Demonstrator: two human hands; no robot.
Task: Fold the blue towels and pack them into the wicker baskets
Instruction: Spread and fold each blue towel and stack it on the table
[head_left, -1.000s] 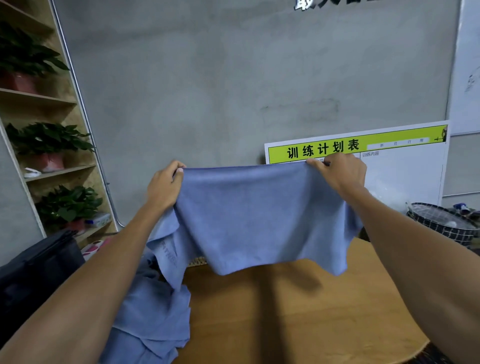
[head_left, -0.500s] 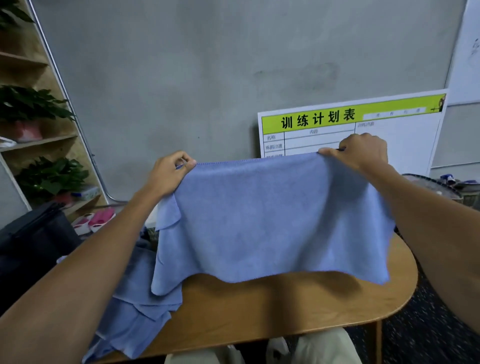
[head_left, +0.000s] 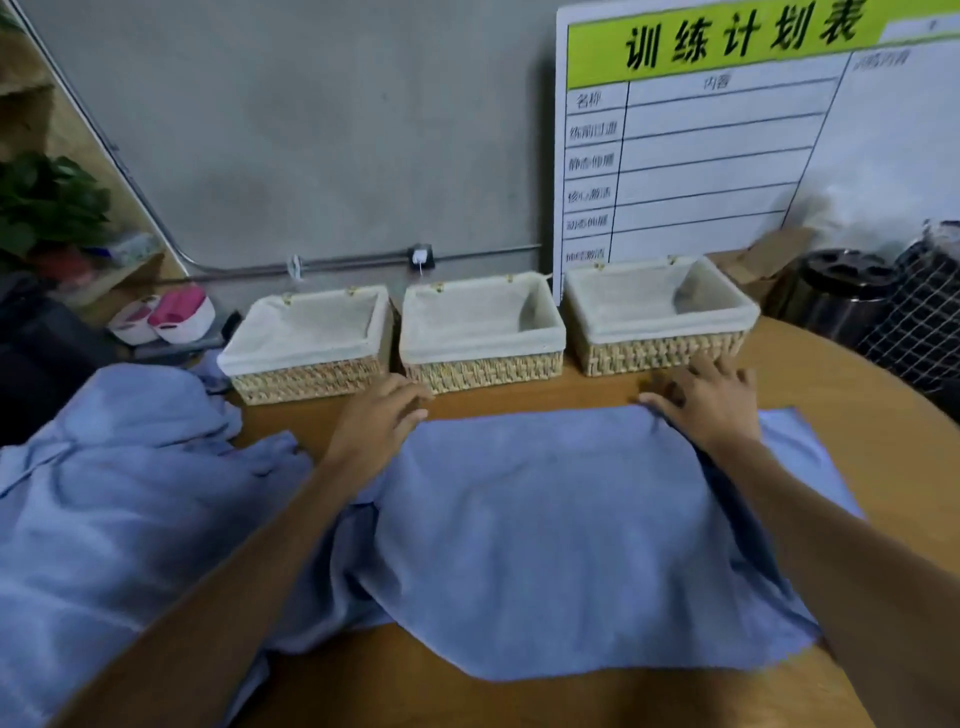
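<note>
The blue towel, which hung in the air from its top edge half a second ago, now lies spread across the middle of the frame on the wooden table, so the spreading step looks finished and the first fold can likely begin. Its surface is mostly flat with soft ripples, its near edge wavy toward the bottom of the frame and its left side overlapping a heap of more blue towels at centre left. Three lined wicker baskets stand in a row just above it, all holding no towels. The left hand rests at the upper left corner, fingers relaxed and apart; the right hand lies at the upper right edge, fingers spread, clamped on nothing.
</note>
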